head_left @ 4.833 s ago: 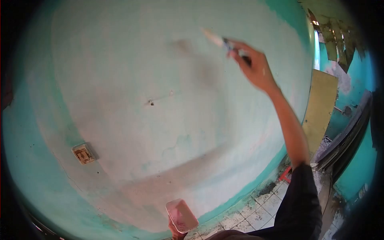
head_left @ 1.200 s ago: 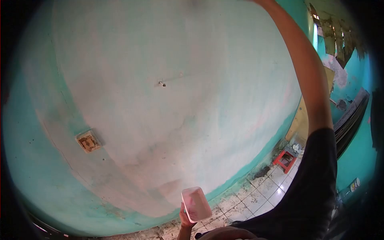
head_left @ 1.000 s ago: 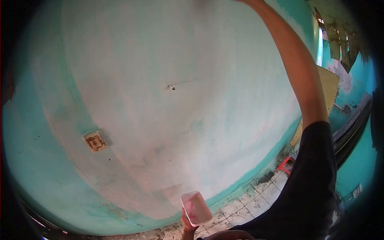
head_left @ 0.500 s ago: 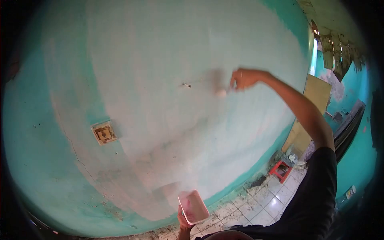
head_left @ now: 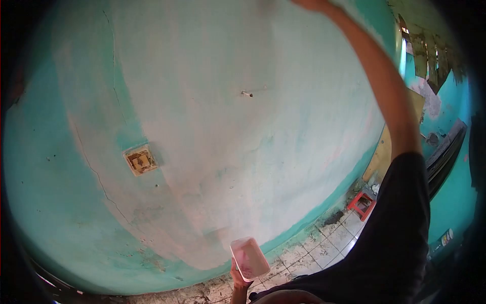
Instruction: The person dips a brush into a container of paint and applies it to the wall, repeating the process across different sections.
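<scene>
Left hand (head_left: 239, 279) fingers curl under the small rectangular pink-stained white plastic tray (head_left: 249, 258), which sits just above them. It looks light and thin-walled, best cupped beneath its base. Right hand (head_left: 310, 4), raised by the pale-coated turquoise wall (head_left: 212, 131), is cropped at the top edge, so I cannot tell its grip.

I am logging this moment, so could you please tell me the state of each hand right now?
Left hand: closed, holding a small tray.
Right hand: cut off at the picture's top edge; cannot be told.
</scene>
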